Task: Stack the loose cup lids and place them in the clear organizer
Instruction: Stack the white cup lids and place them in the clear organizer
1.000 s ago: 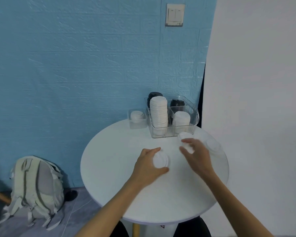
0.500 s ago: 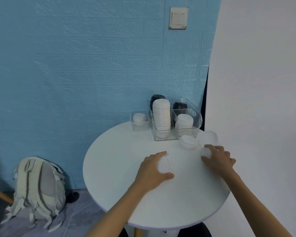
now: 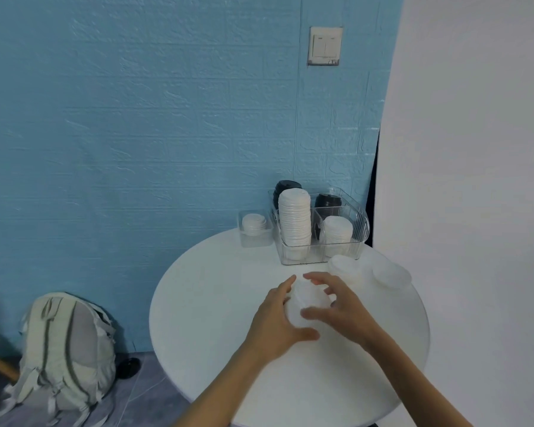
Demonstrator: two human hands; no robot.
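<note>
The white cup lids (image 3: 307, 300) being gathered sit between both hands on the round white table (image 3: 204, 303), and the blur makes it impossible to tell how many are already nested. The left hand (image 3: 275, 322) cups them from its side, thumb low and fingers curled along the rim; the right hand (image 3: 339, 309) closes over them from the opposite side, fingers curved above and thumb beneath. Both hands grip the same small pile.

Just beyond the right hand's fingertips lie more loose lids: a white stack (image 3: 341, 268) nearest, then a flatter translucent lid (image 3: 390, 274) farther out toward the table edge. The right hand is clearly the nearer one to them.

Farther ahead of both hands stands the clear organizer (image 3: 356, 229), its compartments holding a tall column of white lids (image 3: 295, 223), a shorter white pile (image 3: 336, 232) and black lids (image 3: 327, 201) behind. The gathered pile would probably travel forward and slightly rightward, entering flat from above.
</note>
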